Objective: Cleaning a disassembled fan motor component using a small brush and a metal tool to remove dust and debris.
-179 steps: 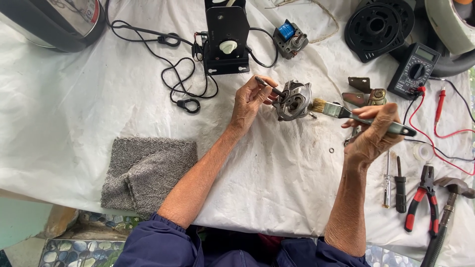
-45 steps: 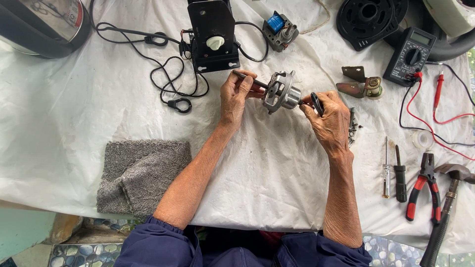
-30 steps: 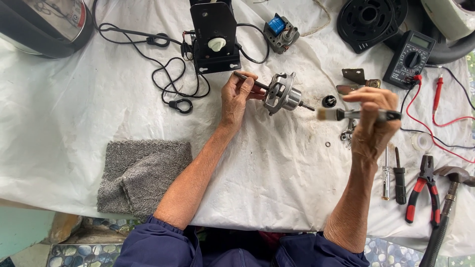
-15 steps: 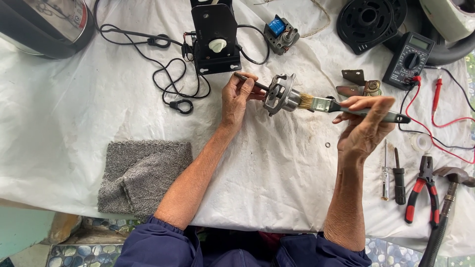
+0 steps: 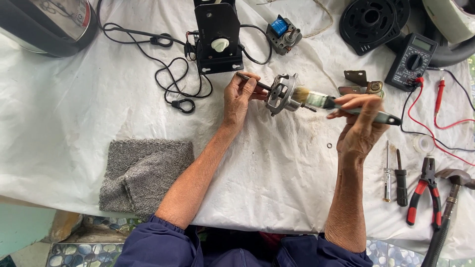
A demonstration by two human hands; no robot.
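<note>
A grey towel (image 5: pixel 144 170) lay nearest. Above the white sheet (image 5: pixel 74 113), the left hand (image 5: pixel 238 101) pinched the shaft of a metal motor part (image 5: pixel 282 94), held aloft. The right hand (image 5: pixel 360 129) gripped a paintbrush (image 5: pixel 341 106), bristles touching the part. A multimeter (image 5: pixel 412 61) sat beyond.

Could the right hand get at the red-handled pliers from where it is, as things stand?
Probably yes. The right hand grips a paintbrush, so it is occupied, but the red-handled pliers lie uncovered on the white sheet to its right, nothing between.
</note>
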